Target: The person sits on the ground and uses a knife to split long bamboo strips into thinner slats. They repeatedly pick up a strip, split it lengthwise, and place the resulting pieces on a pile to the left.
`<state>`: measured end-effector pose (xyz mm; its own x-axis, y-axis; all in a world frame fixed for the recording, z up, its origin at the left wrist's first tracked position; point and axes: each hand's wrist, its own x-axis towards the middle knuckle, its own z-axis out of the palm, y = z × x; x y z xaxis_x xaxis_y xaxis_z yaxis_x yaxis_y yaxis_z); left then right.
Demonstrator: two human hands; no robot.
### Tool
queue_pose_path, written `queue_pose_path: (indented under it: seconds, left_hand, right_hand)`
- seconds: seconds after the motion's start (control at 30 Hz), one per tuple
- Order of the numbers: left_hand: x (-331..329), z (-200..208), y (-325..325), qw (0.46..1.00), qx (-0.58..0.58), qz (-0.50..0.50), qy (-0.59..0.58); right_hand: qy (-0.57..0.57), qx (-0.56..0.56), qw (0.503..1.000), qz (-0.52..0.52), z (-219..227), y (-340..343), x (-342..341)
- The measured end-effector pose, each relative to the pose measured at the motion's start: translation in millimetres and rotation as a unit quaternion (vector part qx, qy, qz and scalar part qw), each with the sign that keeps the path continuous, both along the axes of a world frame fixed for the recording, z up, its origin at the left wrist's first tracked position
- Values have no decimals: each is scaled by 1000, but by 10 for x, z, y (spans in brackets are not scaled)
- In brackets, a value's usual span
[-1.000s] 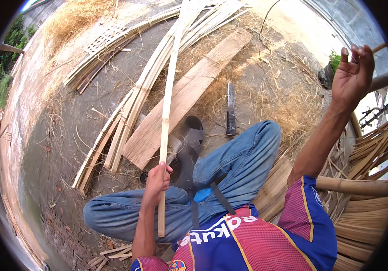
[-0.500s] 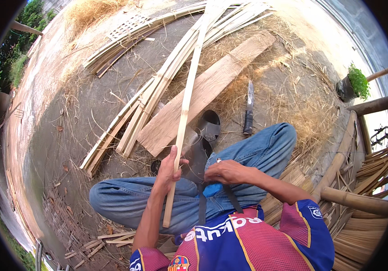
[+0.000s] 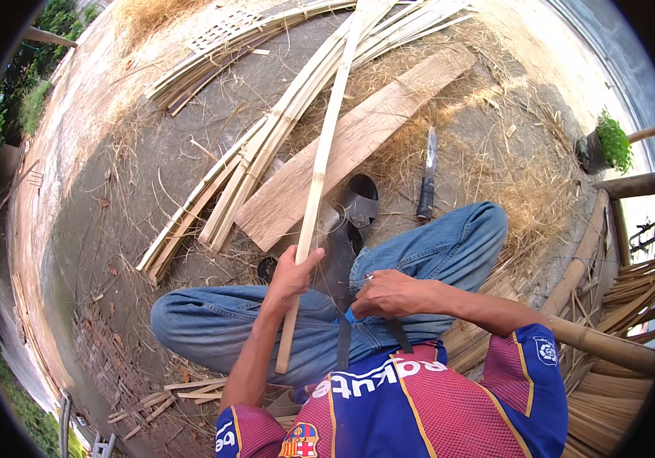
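Observation:
My left hand [image 3: 294,275] is closed around a long pale bamboo strip [image 3: 320,179]. The strip slants from my lap up and to the right, passing over a wide wooden board [image 3: 358,141]. To its right, above my lap, my right hand [image 3: 390,295] is curled with a ring on one finger. Whatever sits in those fingers, if anything, is hidden; a bit of blue material [image 3: 351,314] shows beneath them. Beyond my bent knee lies a knife [image 3: 428,175] with a dark wrapped handle, touched by neither hand.
A bundle of split bamboo strips [image 3: 255,153] lies left of the board, with another curved bundle [image 3: 213,65] farther back. A dark sandal [image 3: 359,200] is near my legs. Shavings [image 3: 530,202] cover ground at right. A bamboo pole frame [image 3: 606,343] and potted plant [image 3: 602,145] stand there.
My right hand has risen slightly, and less of the blue material shows under it. My left hand still grips the strip, its thumb now pointing up and right. The view has shifted a little.

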<state>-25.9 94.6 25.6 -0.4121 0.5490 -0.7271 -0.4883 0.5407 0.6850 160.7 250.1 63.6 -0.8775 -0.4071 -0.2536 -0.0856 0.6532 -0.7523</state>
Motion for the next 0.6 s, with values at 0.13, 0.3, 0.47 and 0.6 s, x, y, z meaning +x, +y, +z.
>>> queue_pose_path:
  seconds: [0.13, 0.3, 0.47, 0.6]
  left_hand:
    - [60, -33, -5, 996, -6, -19, 84]
    - [-3, 54, -23, 998, 46, -26, -15]
    - [-20, 35, -35, 998, 54, -26, -17]
    - [5, -2, -48, 998, 26, -41, 41]
  right_hand:
    - [-48, -36, 998, 17, 210, -126, 26]
    - [-112, -19, 993, 27, 214, -50, 99]
    - [-86, -1, 996, -37, -33, 254, 106]
    - [113, 158, 947, -257, -475, 632, -146]
